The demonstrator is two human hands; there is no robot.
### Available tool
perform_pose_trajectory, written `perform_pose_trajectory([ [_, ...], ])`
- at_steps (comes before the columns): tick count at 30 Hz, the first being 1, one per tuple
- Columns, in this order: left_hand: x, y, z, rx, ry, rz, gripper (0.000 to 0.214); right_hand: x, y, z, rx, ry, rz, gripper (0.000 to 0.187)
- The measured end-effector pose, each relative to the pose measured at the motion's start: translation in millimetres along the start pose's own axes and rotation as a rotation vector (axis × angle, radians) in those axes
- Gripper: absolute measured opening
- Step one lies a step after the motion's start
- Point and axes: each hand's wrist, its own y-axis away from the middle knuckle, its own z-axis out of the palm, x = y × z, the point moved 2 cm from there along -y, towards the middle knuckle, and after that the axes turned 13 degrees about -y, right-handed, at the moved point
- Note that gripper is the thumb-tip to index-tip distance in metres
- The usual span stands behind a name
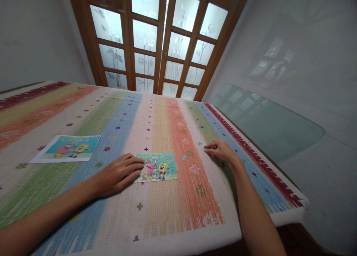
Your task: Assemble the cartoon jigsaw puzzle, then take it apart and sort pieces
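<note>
A jigsaw puzzle [164,167] with cartoon figures on a teal ground lies on the striped cloth, most of its pieces joined. My left hand [122,174] rests flat over its left edge, fingers stretched out. To the right of the puzzle, my right hand [219,150] pinches a small teal puzzle piece [204,149] between thumb and fingertips, close to the cloth. Two more loose teal pieces lie nearby: one puzzle piece [183,158] between the puzzle and my right hand, another puzzle piece [199,143] just beyond my fingertips.
A printed picture [69,149] of the same cartoon figures lies at the left. The striped tablecloth [117,219] covers the table, whose right edge runs beside a greenish glass panel [267,118] at the wall. Wooden doors with frosted panes [145,35] stand behind.
</note>
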Motion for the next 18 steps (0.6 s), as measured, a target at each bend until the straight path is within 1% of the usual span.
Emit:
perform_pose_trajectory([
  [5,0,0,-0.1,-0.015,0.013,-0.012,0.026,-5,-1,1,0.030,-0.127,-0.008,0.010],
  [8,0,-1,-0.4,-0.014,0.025,-0.016,0.026,-21,-2,11,0.003,-0.260,0.008,0.013],
  [10,0,-1,-0.4,-0.013,0.021,-0.013,0.026,-41,-3,24,-0.051,-0.397,-0.016,0.014],
  [13,0,0,0.0,-0.016,0.009,-0.008,0.026,-77,-1,52,-0.200,-0.663,-0.029,0.016],
  [14,0,0,0.2,-0.017,0.006,-0.009,0.026,-88,0,62,-0.236,-0.712,-0.043,0.014],
  [15,0,0,0.3,-0.018,0.004,-0.009,0.026,-99,1,71,-0.252,-0.730,-0.066,0.012],
  [18,0,0,0.2,-0.022,0.003,-0.011,0.026,-119,2,91,-0.214,-0.671,-0.130,0.006],
])
